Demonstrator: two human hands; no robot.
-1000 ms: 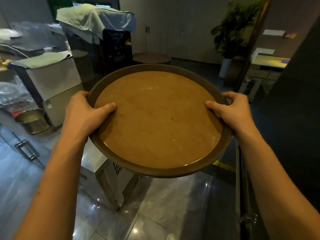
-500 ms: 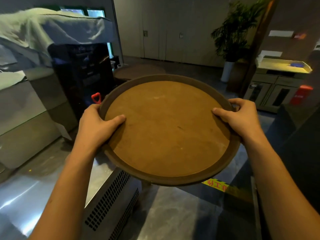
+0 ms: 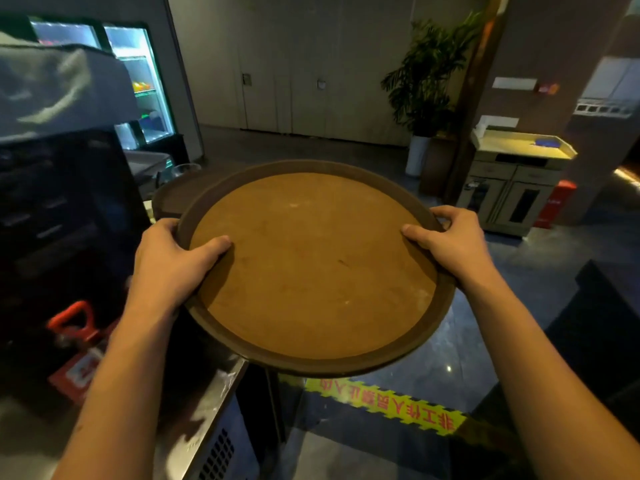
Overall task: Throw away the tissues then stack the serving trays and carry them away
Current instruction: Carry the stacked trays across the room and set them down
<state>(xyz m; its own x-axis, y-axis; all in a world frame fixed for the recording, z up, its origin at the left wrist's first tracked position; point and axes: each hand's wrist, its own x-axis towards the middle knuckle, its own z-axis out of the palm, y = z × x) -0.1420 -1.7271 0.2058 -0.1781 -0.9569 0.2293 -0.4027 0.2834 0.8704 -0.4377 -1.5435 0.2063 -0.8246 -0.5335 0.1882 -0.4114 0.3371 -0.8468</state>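
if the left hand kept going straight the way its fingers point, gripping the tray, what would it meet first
The left hand points forward past the rim of the round brown tray it grips. First in that line seems to be the second brown tray lying just ahead on the counter, though depth is unclear.

Dim room: glossy dark floor [image 3: 519,278], lit fridge [image 3: 138,84], potted plant [image 3: 426,81], cabinet [image 3: 512,188].
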